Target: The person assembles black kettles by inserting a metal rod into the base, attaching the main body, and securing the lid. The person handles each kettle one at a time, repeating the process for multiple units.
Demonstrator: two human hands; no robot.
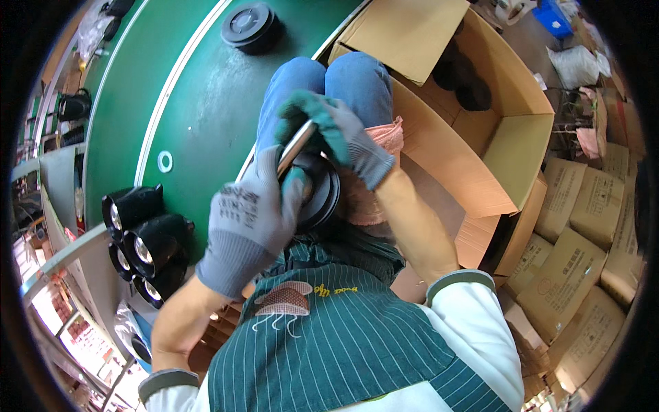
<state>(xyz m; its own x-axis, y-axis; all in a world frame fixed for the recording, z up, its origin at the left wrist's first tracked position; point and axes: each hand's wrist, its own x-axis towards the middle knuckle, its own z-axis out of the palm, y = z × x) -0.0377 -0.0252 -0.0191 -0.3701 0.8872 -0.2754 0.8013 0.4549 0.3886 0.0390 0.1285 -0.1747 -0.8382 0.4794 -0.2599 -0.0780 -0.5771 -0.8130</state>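
Note:
Both my hands wear grey and green work gloves and meet above my lap. My left hand point(250, 209) is closed on a round black plastic part point(322, 199) with a ridged rim, its thumb reaching over the part's face. My right hand point(336, 134) curls from the far side around a slim, shiny, light-coloured bar point(296, 147), which slants between the two gloves. Its exact kind does not show, and the right fingertips are partly hidden. Whether the bar touches the black part, I cannot tell.
On the green table, a round black lid-like piece point(250, 29) lies at the far end, a white ring point(165, 161) nearer. Several black vessels with shiny insides point(147, 240) lie at the left. To the right stands an open carton point(518, 151) with black items; stacked cartons point(563, 281) lie beyond.

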